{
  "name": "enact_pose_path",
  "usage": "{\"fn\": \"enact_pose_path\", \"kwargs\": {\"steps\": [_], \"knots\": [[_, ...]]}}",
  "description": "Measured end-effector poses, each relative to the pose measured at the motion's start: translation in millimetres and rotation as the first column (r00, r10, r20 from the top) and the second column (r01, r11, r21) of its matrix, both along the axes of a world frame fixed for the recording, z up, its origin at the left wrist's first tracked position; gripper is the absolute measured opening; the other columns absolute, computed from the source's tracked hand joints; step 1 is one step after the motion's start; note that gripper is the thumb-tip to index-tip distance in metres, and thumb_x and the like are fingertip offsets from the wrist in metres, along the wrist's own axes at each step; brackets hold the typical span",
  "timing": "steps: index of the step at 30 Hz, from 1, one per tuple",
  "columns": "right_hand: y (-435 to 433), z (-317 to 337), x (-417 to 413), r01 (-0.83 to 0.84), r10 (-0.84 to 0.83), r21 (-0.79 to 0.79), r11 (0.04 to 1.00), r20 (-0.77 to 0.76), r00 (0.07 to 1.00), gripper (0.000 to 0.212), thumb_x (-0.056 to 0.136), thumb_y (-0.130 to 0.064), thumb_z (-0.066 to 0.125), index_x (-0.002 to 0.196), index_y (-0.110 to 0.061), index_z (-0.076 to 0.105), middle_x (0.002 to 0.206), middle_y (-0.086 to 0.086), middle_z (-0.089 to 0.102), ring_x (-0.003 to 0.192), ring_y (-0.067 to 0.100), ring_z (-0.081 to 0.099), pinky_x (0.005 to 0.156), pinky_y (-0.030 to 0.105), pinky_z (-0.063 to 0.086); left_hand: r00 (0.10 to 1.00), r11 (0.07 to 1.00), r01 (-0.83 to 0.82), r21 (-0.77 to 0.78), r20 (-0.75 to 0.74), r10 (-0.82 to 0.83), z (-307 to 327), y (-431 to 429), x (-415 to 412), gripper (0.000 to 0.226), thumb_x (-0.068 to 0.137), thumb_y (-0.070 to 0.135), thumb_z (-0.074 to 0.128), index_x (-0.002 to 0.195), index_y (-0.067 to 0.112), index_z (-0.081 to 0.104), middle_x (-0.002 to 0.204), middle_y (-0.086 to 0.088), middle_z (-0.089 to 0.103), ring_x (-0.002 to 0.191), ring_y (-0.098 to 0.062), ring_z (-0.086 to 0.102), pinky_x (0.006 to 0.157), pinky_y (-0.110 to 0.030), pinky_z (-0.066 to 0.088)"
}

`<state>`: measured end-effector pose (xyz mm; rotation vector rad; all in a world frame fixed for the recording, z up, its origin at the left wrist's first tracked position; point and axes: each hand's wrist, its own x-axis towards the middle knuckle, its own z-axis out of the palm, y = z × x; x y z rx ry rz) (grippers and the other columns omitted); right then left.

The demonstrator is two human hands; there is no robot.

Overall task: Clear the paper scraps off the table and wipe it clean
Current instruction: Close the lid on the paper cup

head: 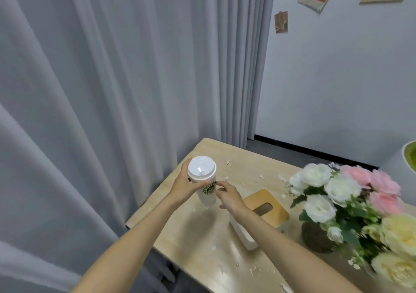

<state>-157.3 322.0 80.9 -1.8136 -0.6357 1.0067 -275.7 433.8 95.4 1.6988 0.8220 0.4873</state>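
1. Scraps (251,271) strewn low in the frame on the counter (202,236); more near its far edge, centre.
2. Left hand (182,186) at centre, fingers wrapped round a lidded cup (206,193) just below the lid.
3. Right hand (229,197) just right of the cup, fingers loosely bent, gripping nothing; touching the cup or not, cannot tell.
4. Tissue box (265,211) right of the hands, partly behind the right forearm.
5. Flowers (337,202) at the right edge.
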Motion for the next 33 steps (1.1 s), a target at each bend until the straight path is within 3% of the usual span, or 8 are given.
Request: {"fn": "enact_pose_path", "kwargs": {"steps": [5, 8, 14, 18, 21, 25, 27, 33], "knots": [[74, -16, 26, 0.060, -0.060, -0.006, 0.998, -0.017, 0.998, 0.043, 0.090, -0.008, 0.043, 0.129, -0.022, 0.050, 0.091, -0.008, 0.055, 0.096, 0.017, 0.054, 0.095, 0.040, 0.048, 0.999, 0.999, 0.039, -0.009, 0.007, -0.039, -15, 80, 42, 0.090, 0.058, 0.044, 0.085, 0.134, 0.038, 0.036, 0.128, 0.021, 0.050, 0.121, -0.004, 0.049, 0.092, -0.022, 0.045], [125, -22, 49, 0.088, -0.088, 0.003, 0.996, -0.015, 0.996, 0.048, 0.088, -0.004, 0.041, 0.132, -0.023, 0.048, 0.098, -0.006, 0.056, 0.099, 0.017, 0.054, 0.093, 0.040, 0.047, 0.998, 0.999, 0.050, -0.007, -0.035, -0.051, -23, 129, 67, 0.095, 0.055, 0.051, 0.084, 0.134, 0.040, 0.033, 0.125, 0.029, 0.049, 0.120, 0.001, 0.048, 0.100, -0.031, 0.045], [205, -39, 90, 0.164, -0.162, 0.018, 0.986, -0.092, 0.983, 0.060, 0.084, 0.008, 0.036, 0.136, -0.021, 0.041, 0.114, -0.003, 0.054, 0.107, 0.018, 0.053, 0.092, 0.035, 0.046, 0.997, 1.000, 0.013, 0.028, -0.070, -0.011, -58, 202, 127, 0.098, 0.052, 0.045, 0.087, 0.134, 0.037, 0.035, 0.131, 0.010, 0.051, 0.122, -0.012, 0.049, 0.101, -0.044, 0.046], [235, -51, 110, 0.217, -0.208, 0.056, 0.975, -0.127, 0.970, 0.062, 0.086, 0.007, 0.036, 0.140, -0.023, 0.032, 0.128, -0.002, 0.050, 0.117, 0.019, 0.051, 0.095, 0.033, 0.043, 0.995, 0.999, -0.007, 0.037, -0.097, 0.010, -65, 222, 163, 0.098, 0.066, 0.023, 0.085, 0.144, 0.034, 0.025, 0.134, 0.000, 0.035, 0.109, 0.000, 0.038, 0.099, -0.023, 0.037], [254, -58, 128, 0.238, -0.231, 0.065, 0.969, -0.109, 0.967, 0.064, 0.087, 0.004, 0.036, 0.142, -0.027, 0.029, 0.130, -0.004, 0.049, 0.120, 0.018, 0.050, 0.099, 0.035, 0.041, 0.994, 0.997, 0.003, 0.071, -0.106, 0.004, -76, 242, 187, 0.101, 0.070, 0.019, 0.082, 0.148, 0.032, 0.019, 0.141, 0.001, 0.032, 0.114, -0.001, 0.034, 0.097, -0.020, 0.031], [273, -62, 151, 0.247, -0.240, 0.067, 0.967, -0.097, 0.966, 0.066, 0.085, 0.008, 0.035, 0.141, -0.028, 0.031, 0.125, -0.003, 0.049, 0.108, 0.017, 0.052, 0.081, 0.024, 0.042, 0.993, 0.998, 0.000, 0.063, -0.119, 0.007, -86, 265, 212, 0.105, 0.068, 0.021, 0.083, 0.148, 0.029, 0.016, 0.145, 0.002, 0.030, 0.134, -0.011, 0.030, 0.097, -0.020, 0.028], [279, -65, 158, 0.236, -0.231, 0.052, 0.970, -0.083, 0.969, 0.069, 0.083, 0.011, 0.034, 0.141, -0.027, 0.031, 0.122, -0.003, 0.049, 0.099, 0.017, 0.050, 0.072, 0.018, 0.039, 0.993, 0.999, 0.000, 0.042, -0.121, 0.005, -89, 270, 219, 0.102, 0.069, 0.019, 0.082, 0.148, 0.030, 0.018, 0.143, 0.002, 0.031, 0.133, -0.013, 0.033, 0.093, -0.020, 0.030], [284, -73, 161, 0.208, -0.206, 0.020, 0.978, -0.068, 0.976, 0.077, 0.082, 0.012, 0.040, 0.145, -0.028, 0.022, 0.123, -0.005, 0.046, 0.099, 0.018, 0.052, 0.070, 0.019, 0.041, 0.991, 0.999, 0.019, -0.038, -0.129, -0.024, -95, 276, 223, 0.109, 0.063, 0.032, 0.082, 0.148, 0.037, 0.014, 0.144, 0.006, 0.030, 0.123, -0.006, 0.037, 0.094, -0.024, 0.034]]}}
